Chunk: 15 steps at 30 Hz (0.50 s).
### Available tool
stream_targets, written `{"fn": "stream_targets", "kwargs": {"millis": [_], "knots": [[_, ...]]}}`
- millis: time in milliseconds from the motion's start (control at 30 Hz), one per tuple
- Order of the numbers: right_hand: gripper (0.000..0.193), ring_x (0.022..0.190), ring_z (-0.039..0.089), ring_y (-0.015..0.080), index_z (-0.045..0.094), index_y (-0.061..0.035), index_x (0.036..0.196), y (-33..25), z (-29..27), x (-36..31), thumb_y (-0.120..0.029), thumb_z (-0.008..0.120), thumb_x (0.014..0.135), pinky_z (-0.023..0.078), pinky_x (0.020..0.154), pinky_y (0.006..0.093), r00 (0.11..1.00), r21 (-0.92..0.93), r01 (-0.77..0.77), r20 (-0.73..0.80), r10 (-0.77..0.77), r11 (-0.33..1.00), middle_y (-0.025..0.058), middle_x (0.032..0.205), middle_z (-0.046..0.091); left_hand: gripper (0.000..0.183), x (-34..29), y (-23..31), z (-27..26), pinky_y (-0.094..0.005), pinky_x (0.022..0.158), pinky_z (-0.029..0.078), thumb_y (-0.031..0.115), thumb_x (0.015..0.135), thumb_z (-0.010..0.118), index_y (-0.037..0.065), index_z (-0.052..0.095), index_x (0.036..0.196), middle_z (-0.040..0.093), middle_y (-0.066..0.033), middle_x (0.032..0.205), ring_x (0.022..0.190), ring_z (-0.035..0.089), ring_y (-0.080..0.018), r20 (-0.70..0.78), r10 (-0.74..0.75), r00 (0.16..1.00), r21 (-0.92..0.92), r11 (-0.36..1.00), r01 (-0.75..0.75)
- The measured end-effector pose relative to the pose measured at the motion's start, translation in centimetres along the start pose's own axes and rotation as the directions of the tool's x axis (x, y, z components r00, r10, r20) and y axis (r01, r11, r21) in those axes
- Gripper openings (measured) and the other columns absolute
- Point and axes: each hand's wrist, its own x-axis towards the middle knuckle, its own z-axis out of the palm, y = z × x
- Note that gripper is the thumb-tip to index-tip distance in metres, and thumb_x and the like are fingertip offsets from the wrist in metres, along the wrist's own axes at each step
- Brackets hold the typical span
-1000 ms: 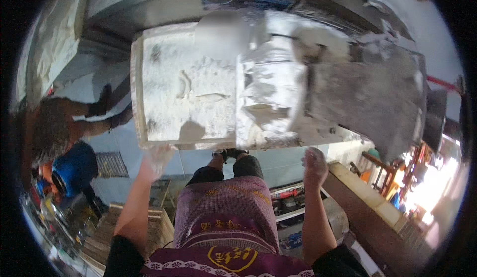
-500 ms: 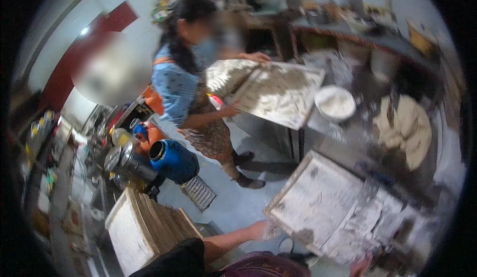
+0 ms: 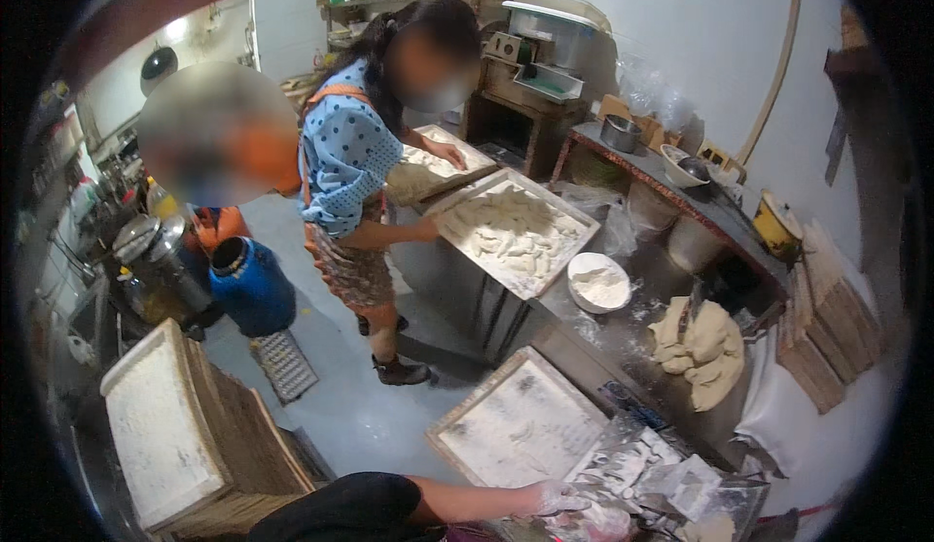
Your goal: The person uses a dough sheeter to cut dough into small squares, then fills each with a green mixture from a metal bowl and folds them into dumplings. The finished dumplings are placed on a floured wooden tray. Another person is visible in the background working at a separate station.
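Observation:
My left hand (image 3: 556,497), dusted with flour, reaches to the near side of a flour-covered metal machine (image 3: 637,464). Close against it at the lower edge is my right hand (image 3: 595,523), also floury. Their fingers overlap and are partly hidden, so I cannot tell whether they grip anything. Beside the machine, a wood-framed tray (image 3: 516,425) bears a layer of flour. A large lump of dough (image 3: 702,347) lies on the metal table beyond, with a dark-handled blade standing in it.
A co-worker (image 3: 345,172) stands across, hands at two trays; one tray (image 3: 589,226) holds floured dough pieces. A white bowl of flour (image 3: 598,284) sits nearby. Stacked trays (image 3: 161,425) rise at left, near a blue barrel (image 3: 255,294). Boards (image 3: 827,338) lean at right.
My view has shifted toward the right. My left hand has moved from the tray's near corner to the machine, close to my right hand. The co-worker's far hand has moved onto the back tray.

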Motion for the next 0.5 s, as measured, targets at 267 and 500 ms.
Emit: {"fn": "stream_targets", "kwargs": {"millis": [267,500], "knots": [[0.033,0.1,0.06,0.0297,0.06,-0.0034,0.118,1.6,-3.5,1.4,-0.012,0.062,0.087,0.051,0.087,0.0452,0.948,0.003,-0.211,0.243,0.204,0.977,0.0153,0.113,0.062,0.028,-0.4,5.4,2.6,-0.0312,0.079,0.05,0.028,0.089,0.065,0.006,0.069,0.106,0.069,-0.0076,0.097,0.086,0.061,-0.0127,-0.04,0.282,0.959,0.38,0.892,-0.246],[0.023,0.092,0.062,0.0291,0.065,-0.0054,0.111,3.7,-4.0,-1.2,-0.014,0.06,0.09,0.053,0.086,0.046,0.963,-0.146,-0.111,0.229,0.143,0.983,0.0153,0.103,0.065,0.056,-0.2,5.4,5.5,-0.0333,0.089,0.05,0.026,0.083,0.074,0.003,0.053,0.13,0.067,-0.0127,0.109,0.099,0.062,-0.0188,-0.166,0.387,0.907,0.353,0.882,-0.312]]}}
